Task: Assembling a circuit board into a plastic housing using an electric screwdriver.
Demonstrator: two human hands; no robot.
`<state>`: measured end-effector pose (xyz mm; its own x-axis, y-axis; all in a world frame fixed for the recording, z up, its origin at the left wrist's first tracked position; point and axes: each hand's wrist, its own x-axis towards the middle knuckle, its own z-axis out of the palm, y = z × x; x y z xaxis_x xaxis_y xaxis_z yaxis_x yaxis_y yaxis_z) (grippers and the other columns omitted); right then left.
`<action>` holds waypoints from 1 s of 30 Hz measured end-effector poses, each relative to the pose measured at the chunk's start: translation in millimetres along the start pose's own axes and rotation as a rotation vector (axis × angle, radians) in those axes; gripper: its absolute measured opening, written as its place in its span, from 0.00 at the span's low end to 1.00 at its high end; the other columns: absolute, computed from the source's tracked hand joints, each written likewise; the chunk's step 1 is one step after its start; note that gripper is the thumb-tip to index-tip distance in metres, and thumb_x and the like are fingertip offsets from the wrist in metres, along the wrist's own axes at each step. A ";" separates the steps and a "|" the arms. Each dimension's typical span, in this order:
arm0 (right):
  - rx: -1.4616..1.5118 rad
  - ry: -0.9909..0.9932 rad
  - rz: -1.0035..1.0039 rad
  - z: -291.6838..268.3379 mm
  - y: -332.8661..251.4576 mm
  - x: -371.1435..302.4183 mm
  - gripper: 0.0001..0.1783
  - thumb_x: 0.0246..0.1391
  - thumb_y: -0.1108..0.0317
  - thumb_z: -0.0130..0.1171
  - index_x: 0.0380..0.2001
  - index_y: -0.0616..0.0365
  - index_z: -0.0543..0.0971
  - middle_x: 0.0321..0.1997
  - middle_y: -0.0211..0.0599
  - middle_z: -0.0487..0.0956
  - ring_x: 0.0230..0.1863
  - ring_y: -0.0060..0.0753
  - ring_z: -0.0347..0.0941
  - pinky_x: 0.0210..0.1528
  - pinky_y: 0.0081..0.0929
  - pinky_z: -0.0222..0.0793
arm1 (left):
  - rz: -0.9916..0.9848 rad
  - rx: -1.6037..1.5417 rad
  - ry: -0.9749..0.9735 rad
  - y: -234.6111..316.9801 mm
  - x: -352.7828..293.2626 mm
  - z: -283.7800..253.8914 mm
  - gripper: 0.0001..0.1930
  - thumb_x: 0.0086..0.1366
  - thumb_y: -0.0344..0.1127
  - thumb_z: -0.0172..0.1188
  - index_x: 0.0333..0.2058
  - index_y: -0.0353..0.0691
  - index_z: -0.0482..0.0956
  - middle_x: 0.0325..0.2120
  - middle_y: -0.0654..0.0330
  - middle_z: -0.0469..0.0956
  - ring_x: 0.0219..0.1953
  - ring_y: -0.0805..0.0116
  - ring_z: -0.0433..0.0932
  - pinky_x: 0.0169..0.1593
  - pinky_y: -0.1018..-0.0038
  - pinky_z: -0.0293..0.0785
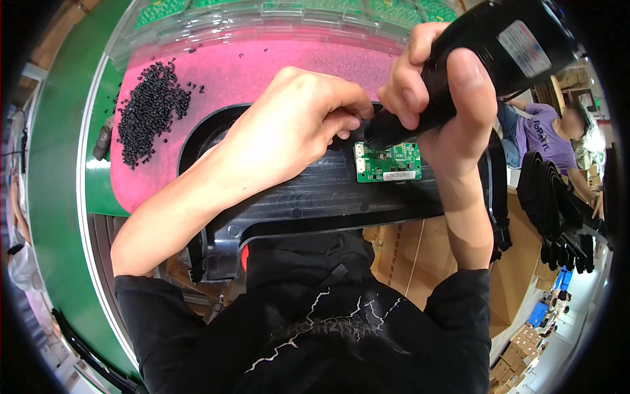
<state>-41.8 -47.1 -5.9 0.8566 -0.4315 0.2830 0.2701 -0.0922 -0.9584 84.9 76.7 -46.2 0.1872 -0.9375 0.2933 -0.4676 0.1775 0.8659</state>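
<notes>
My right hand (453, 125) wraps around a black cylindrical power screwdriver (482, 46) with a pale label on its side. The tool tilts down to the left, its nose over the upper left part of a green circuit board (401, 163). That board, with white connectors along one edge, lies in a long black plastic housing (308, 200). My left hand (289, 121) reaches in beside the tool's nose, fingers curled and thumb against the index finger. Whatever is between those fingertips, if anything, is hidden. The screwdriver's tip cannot be made out clearly.
A heap of small black screws (152, 111) lies on the pink mat (236, 72), left of the housing. Clear plastic trays (262, 29) with green boards stand behind. To the right are stacked black parts (554, 203), a person in purple (548, 131) and cardboard boxes (522, 351).
</notes>
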 end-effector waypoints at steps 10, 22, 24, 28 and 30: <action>-0.058 -0.187 -0.072 -3.5 -6.0 -1.5 0.30 0.54 0.39 0.51 0.34 0.60 0.67 0.16 0.27 0.65 0.14 0.19 0.57 0.20 0.19 0.54 | -0.009 0.015 -0.052 2.8 -0.8 1.9 0.07 0.55 0.21 0.61 0.35 0.27 0.79 0.27 0.46 0.82 0.34 0.54 0.84 0.39 0.68 0.79; 0.396 0.020 -0.333 -12.6 -36.8 -33.7 0.32 0.47 0.35 0.57 0.36 0.55 0.70 0.20 0.21 0.67 0.16 0.16 0.62 0.25 0.20 0.58 | -0.108 -0.065 -0.156 10.6 -1.3 3.7 0.12 0.51 0.20 0.66 0.37 0.31 0.80 0.27 0.58 0.82 0.31 0.73 0.81 0.35 0.75 0.78; 0.417 0.096 -0.307 -10.6 -47.3 -42.8 0.31 0.44 0.36 0.61 0.35 0.52 0.69 0.20 0.20 0.67 0.16 0.16 0.62 0.27 0.19 0.59 | -0.060 -0.144 -0.165 16.8 1.1 2.1 0.12 0.53 0.19 0.65 0.38 0.32 0.81 0.29 0.62 0.80 0.33 0.76 0.79 0.34 0.77 0.77; 0.466 0.085 -0.372 -10.3 -45.4 -50.7 0.32 0.40 0.41 0.67 0.37 0.52 0.69 0.21 0.20 0.67 0.17 0.16 0.62 0.30 0.20 0.59 | -0.196 -0.285 -0.191 17.3 -1.8 -0.3 0.12 0.53 0.18 0.63 0.38 0.31 0.80 0.29 0.60 0.80 0.33 0.74 0.79 0.35 0.79 0.77; 0.457 0.072 -0.408 -11.9 -44.3 -52.0 0.32 0.40 0.40 0.67 0.37 0.52 0.69 0.21 0.20 0.68 0.17 0.16 0.63 0.31 0.20 0.59 | -0.215 -0.433 -0.209 18.2 -0.5 1.4 0.13 0.53 0.17 0.62 0.40 0.30 0.80 0.30 0.60 0.80 0.33 0.73 0.80 0.35 0.79 0.77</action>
<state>-103.5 -31.2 21.3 0.6168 -0.5038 0.6048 0.7446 0.1243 -0.6559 75.1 80.0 -31.1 0.0424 -0.9982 0.0413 -0.0294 0.0400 0.9988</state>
